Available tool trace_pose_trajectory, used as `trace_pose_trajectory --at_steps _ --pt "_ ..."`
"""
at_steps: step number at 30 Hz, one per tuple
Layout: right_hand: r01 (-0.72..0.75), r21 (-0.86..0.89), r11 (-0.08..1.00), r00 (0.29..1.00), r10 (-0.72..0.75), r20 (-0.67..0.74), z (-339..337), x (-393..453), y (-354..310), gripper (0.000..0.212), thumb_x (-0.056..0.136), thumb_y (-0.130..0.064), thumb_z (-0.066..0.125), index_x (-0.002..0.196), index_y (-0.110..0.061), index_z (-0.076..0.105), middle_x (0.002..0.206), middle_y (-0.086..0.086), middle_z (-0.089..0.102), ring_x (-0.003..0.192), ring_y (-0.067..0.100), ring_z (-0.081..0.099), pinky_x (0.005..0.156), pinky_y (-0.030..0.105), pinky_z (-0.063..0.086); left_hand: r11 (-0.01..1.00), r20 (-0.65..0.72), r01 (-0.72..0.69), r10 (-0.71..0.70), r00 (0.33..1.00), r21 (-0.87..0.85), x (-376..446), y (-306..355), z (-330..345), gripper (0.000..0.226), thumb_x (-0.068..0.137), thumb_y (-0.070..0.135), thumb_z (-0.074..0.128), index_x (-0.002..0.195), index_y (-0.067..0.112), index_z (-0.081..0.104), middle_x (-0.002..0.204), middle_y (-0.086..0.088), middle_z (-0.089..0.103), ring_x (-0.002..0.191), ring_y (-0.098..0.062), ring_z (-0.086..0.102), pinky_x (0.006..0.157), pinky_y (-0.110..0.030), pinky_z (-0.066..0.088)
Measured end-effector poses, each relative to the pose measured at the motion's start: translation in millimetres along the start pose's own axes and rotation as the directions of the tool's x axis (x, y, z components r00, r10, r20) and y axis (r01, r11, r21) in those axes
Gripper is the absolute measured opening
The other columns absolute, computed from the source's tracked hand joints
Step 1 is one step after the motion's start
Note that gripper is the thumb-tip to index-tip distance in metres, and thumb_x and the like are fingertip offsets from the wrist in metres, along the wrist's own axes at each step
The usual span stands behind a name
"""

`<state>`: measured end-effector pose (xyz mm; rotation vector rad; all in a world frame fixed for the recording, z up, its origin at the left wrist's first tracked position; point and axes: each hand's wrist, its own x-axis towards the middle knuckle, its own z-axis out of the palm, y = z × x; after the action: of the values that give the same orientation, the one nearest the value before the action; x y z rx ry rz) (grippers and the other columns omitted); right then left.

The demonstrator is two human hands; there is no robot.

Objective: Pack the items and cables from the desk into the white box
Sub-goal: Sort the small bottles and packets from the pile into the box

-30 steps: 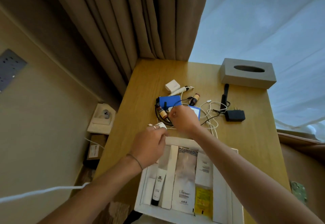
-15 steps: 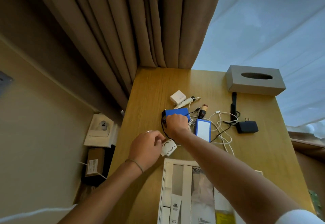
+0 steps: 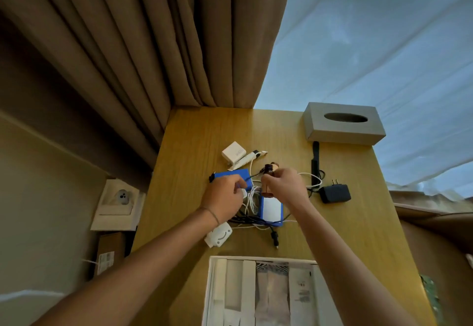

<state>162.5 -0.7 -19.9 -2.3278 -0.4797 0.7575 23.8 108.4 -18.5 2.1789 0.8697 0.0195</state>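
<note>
Soft daylight through the sheer white window curtain (image 3: 384, 56)

Left side dim; wide-angle bending at edges; slight overall blur

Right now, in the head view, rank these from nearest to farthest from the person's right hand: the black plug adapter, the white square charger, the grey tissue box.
From the right hand:
1. Black plug adapter, just to its right.
2. White square charger, up and left.
3. Grey tissue box, at the desk's far right corner.
</note>
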Motion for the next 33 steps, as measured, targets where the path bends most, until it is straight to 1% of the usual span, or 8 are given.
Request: trace_pose_trajectory --at_steps 3,9,13,19,23,27,29,33 --pt "-0.064 0.044 0.997 0.997 0.066 -0.035 -16 0 19 0.014 0.091 -0.033 0.062 0.080 -0.024 0.063 0.068 -0.005 0.069 0.055 0.003 0.068 0.057 0.027 0.059 1.000 0.021 -0.027 0.027 0.999 0.001 36 20 22 0.025 0.092 0.008 0.051 0.107 0.017 0.069 0.089 0.002 0.066 0.085 -0.020 0.066 0.073 -0.034 0.056" --pt "-0.135 -0.024 0.991 0.990 0.134 -0.043 -25 -1 37 0.014 0.090 -0.038 0.058 0.081 -0.027 0.059 0.073 -0.005 0.068 0.070 0.012 0.069 0.073 0.041 0.062 0.989 0.042 -0.036 0.030 0.999 0.147 96 42 69 0.024 0.093 0.013 0.054 0.116 0.013 0.061 0.101 -0.011 0.068 0.094 -0.028 0.065 0.073 -0.036 0.053" --pt "-0.134 0.056 0.989 0.991 0.135 -0.007 -31 -9 45 0.009 0.089 -0.033 0.056 0.081 -0.030 0.059 0.076 -0.008 0.069 0.068 0.009 0.072 0.076 0.043 0.063 0.929 0.069 -0.069 0.047 0.997 0.364 126 47 86 0.027 0.094 0.028 0.054 0.114 0.011 0.060 0.113 -0.014 0.066 0.101 -0.033 0.062 0.076 -0.038 0.050" --pt "-0.113 0.105 0.988 0.994 0.112 0.017 -37 -28 53 0.004 0.083 -0.035 0.055 0.080 -0.033 0.056 0.080 -0.006 0.072 0.074 0.014 0.073 0.074 0.045 0.063 0.856 0.113 -0.125 0.078 0.991 0.502 141 58 93 0.014 0.081 0.030 0.068 0.093 0.025 0.063 0.102 -0.007 0.071 0.088 -0.029 0.063 0.064 -0.031 0.040" --pt "-0.094 0.195 0.976 0.995 0.085 0.056 -43 -38 51 0.009 0.089 -0.031 0.058 0.083 -0.037 0.057 0.086 -0.007 0.072 0.069 0.009 0.074 0.071 0.041 0.064 0.900 0.094 -0.094 0.060 0.994 0.425 140 63 90 0.019 0.079 0.032 0.071 0.089 0.023 0.058 0.098 -0.005 0.069 0.078 -0.023 0.057 0.064 -0.031 0.047" --pt "-0.111 0.348 0.931 0.989 0.068 0.132 -56 -62 43 0.015 0.093 -0.020 0.061 0.093 -0.035 0.061 0.089 -0.003 0.071 0.060 -0.003 0.070 0.045 0.013 0.049 0.952 0.077 -0.034 0.010 0.997 0.305 124 67 69 0.029 0.077 0.034 0.073 0.101 0.018 0.067 0.094 -0.003 0.068 0.082 -0.021 0.062 0.066 -0.031 0.052" --pt "-0.137 0.400 0.906 0.980 0.066 0.186 -61 -80 39 0.017 0.093 -0.016 0.064 0.099 -0.032 0.062 0.092 0.002 0.072 0.059 0.003 0.071 0.043 0.012 0.046 0.973 0.060 0.022 -0.037 0.998 0.230 110 66 49 0.024 0.075 0.036 0.074 0.091 0.019 0.069 0.089 -0.002 0.070 0.078 -0.019 0.063 0.061 -0.029 0.050" --pt "-0.121 0.364 0.924 0.961 0.017 0.276 -63 -119 33 0.021 0.091 -0.016 0.069 0.109 -0.026 0.064 0.094 0.004 0.074 0.065 0.008 0.066 0.052 0.018 0.050 0.978 0.039 0.173 -0.169 0.985 -0.115 65 58 9 0.018 0.073 0.019 0.079 0.081 0.012 0.065 0.081 -0.011 0.074 0.068 -0.024 0.070 0.071 -0.040 0.062"
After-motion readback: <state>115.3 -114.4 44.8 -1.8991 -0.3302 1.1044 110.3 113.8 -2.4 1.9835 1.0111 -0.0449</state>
